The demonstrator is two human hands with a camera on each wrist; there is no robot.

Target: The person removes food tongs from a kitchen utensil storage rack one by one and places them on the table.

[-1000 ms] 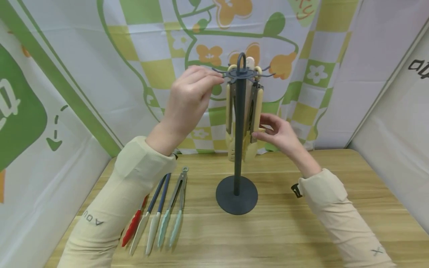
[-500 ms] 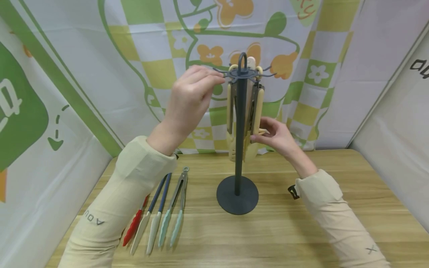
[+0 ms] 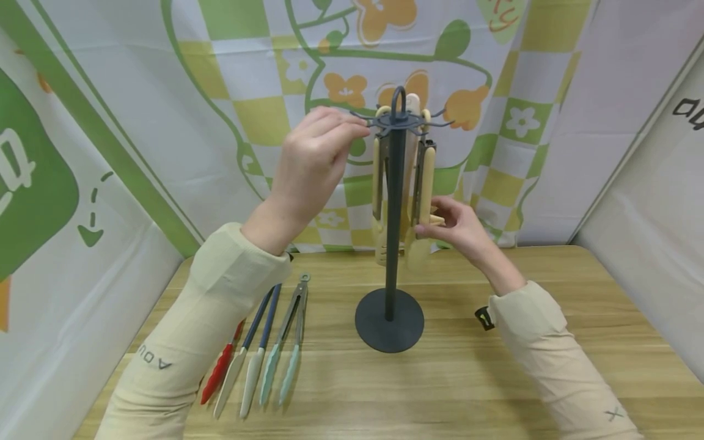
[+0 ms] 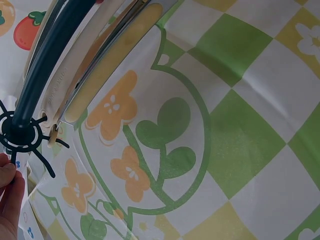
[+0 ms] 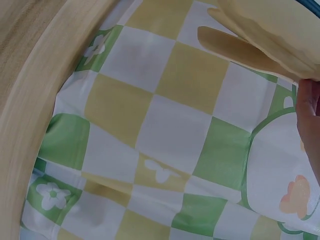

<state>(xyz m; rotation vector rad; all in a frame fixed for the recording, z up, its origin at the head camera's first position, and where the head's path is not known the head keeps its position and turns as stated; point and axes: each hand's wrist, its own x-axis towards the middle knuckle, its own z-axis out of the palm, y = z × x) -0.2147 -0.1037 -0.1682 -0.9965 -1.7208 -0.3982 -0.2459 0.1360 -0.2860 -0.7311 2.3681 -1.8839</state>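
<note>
A dark utensil stand with a round base and a ring of hooks stands upright on the table. My left hand pinches one hook on its left side; in the left wrist view the finger and thumb meet on that hook. Cream-and-grey tongs hang on the right side, and my right hand grips them near their lower part. Another pair of cream tongs hangs on the left. Between them, behind the post, is a pale utensil, mostly hidden.
On the wooden table, left of the base, lie red-tipped tongs, blue-handled tongs with whitish tips and mint-tipped tongs. The left sleeve covers part of them. A patterned curtain hangs close behind the stand.
My right hand has lowered a little, and the tongs in it have swung slightly right and turned. The left hand stays on the hook.
</note>
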